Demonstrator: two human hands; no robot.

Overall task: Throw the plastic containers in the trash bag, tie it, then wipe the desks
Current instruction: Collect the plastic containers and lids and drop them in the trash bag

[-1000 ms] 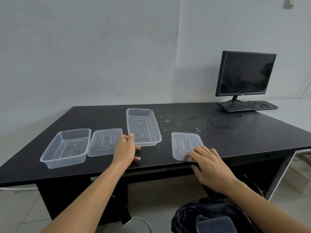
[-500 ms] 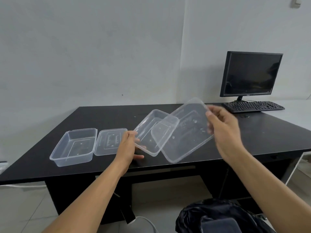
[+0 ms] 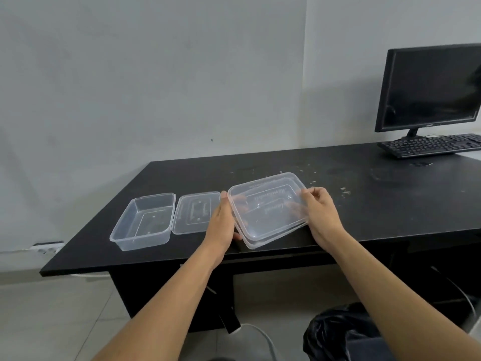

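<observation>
A clear plastic container with a clear lid (image 3: 268, 207) laid on top of it is tilted up over the front of the black desk (image 3: 377, 204). My left hand (image 3: 221, 222) grips its left edge. My right hand (image 3: 321, 212) grips the lid and container at the right edge. Further left on the desk sit a second open clear container (image 3: 144, 221) and a loose clear lid (image 3: 195, 216). A black trash bag (image 3: 338, 332) stands open on the floor at lower right, partly hidden by my right forearm.
A black monitor (image 3: 429, 87) and keyboard (image 3: 429, 145) stand at the desk's far right. Crumbs (image 3: 345, 190) are scattered across the desk's middle. A white cable (image 3: 260, 334) runs over the tiled floor under the desk. A grey wall is behind.
My right hand lifted the lid from the desk's front edge and brought it down onto the container held by my left hand. The view shifted left.
</observation>
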